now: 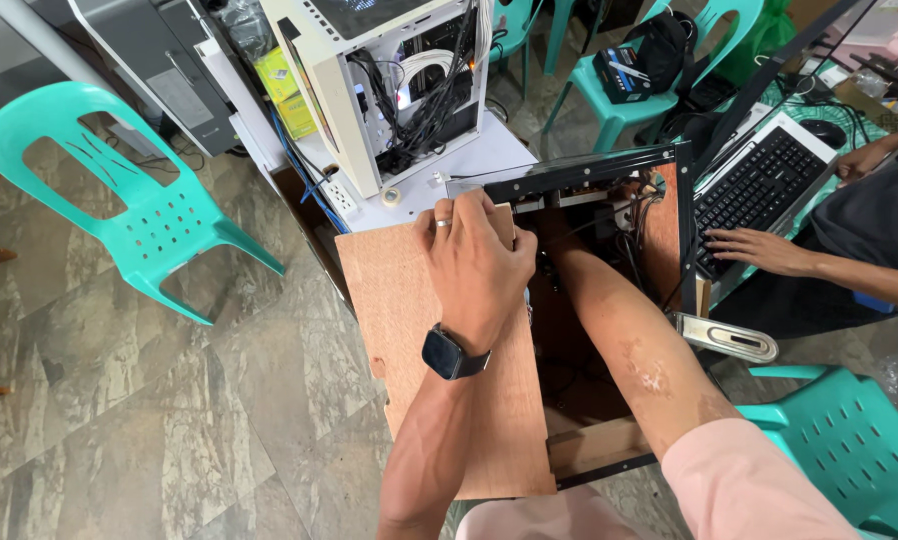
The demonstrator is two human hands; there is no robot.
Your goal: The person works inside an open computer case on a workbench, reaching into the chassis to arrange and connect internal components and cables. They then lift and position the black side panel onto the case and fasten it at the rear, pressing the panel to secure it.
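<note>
L hand [474, 262] fingers grip wood panel [439, 380] top edge; R hand hidden inside case [609, 180], grip unclear.

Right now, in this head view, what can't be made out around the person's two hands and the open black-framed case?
- Right hand: hidden inside the black-framed case; only the right forearm shows, so its grip is unknown.
- Case interior: dark, tangled thin wires, parts too small to identify.
- Left hand: its fingertips curl over the far edge of the brown wooden panel, out of sight.
- Co-worker at the black keyboard: cut off by the right edge.
</note>
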